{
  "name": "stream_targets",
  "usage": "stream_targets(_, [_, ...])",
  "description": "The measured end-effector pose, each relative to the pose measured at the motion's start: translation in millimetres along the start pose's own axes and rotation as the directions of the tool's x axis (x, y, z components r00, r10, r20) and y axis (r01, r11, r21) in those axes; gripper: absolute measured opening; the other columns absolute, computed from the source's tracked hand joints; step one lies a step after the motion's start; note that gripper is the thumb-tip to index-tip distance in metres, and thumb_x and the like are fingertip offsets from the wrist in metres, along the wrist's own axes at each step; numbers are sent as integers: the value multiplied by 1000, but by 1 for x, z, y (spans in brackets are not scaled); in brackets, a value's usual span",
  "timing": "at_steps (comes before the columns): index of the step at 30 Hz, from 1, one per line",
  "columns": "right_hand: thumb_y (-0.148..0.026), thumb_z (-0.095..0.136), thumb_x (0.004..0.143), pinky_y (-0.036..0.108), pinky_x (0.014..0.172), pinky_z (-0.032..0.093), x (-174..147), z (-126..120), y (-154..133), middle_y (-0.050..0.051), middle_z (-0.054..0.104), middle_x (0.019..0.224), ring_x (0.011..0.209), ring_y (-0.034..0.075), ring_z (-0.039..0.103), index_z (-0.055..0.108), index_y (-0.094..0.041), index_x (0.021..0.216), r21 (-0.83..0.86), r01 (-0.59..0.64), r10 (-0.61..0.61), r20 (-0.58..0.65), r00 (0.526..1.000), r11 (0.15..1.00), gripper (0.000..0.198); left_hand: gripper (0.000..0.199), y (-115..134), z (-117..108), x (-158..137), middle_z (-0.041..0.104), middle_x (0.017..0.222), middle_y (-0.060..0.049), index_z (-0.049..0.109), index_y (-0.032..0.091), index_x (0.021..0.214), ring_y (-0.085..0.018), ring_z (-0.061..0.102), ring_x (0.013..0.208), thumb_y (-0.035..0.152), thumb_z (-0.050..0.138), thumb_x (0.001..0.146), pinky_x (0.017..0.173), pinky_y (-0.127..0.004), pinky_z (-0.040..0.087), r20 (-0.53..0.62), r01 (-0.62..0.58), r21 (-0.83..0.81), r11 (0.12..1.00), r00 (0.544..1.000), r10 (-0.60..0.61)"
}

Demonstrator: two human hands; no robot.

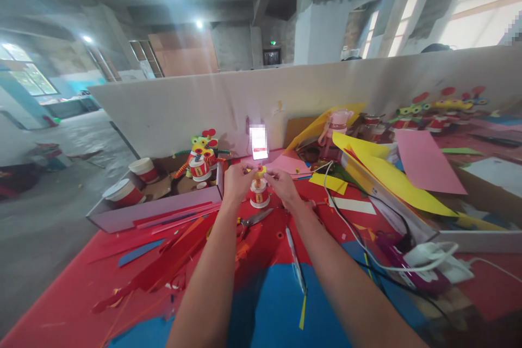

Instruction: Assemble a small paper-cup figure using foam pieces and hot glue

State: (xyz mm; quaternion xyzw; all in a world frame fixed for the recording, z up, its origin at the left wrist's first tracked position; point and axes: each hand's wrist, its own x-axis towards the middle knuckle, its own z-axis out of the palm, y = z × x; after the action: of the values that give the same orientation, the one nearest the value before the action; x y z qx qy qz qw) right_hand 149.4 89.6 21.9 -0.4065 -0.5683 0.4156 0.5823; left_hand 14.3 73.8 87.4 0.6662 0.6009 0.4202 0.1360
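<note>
Both hands reach out to a small paper cup figure in the middle of the table. Its base is an upturned red-and-white paper cup [260,198]. Above the cup is a yellow paper piece [260,172] with a red spot. My left hand [240,180] pinches the yellow piece from the left, and my right hand [282,182] pinches it from the right. Directly behind, a lit phone [258,142] stands upright. Nearer to me lie scissors [256,218] and a white pen [294,255].
A box [155,212] with paper cups and finished cup figures [203,157] stands left. On the right are a box of yellow paper [383,174], a pink sheet [428,160], a power strip [424,269] and loose cables. Red paper strips [163,261] cover the left side.
</note>
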Motion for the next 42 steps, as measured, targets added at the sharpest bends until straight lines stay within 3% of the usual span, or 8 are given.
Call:
stream_targets(10, [-49,52,76,23,52,33,-3,-1,-3,-3,49,55,54,11,42,63,-18,77,9,11,-11,9,1000,1000,33,18,-3,3,0,58,52,2,73,19,74,-11,51,51,33,62,71,51,-22,33,80,-15,55,998,997,10])
stream_targets(22, [-48,52,76,24,53,35,-5,1,-4,-3,50,55,56,13,46,62,-19,74,22,-5,5,-2,1000,1000,30,14,7,2,-5,65,59,-1,75,20,73,-14,56,58,30,65,71,53,-23,34,75,29,151,988,996,-41])
stream_targets(42, [-49,52,75,24,51,27,-8,1,-7,-4,44,54,52,11,36,53,-20,68,53,-6,4,30,1000,999,30,18,11,4,-7,68,68,-2,75,22,77,-15,57,63,33,63,71,55,-24,34,75,57,203,978,994,-74])
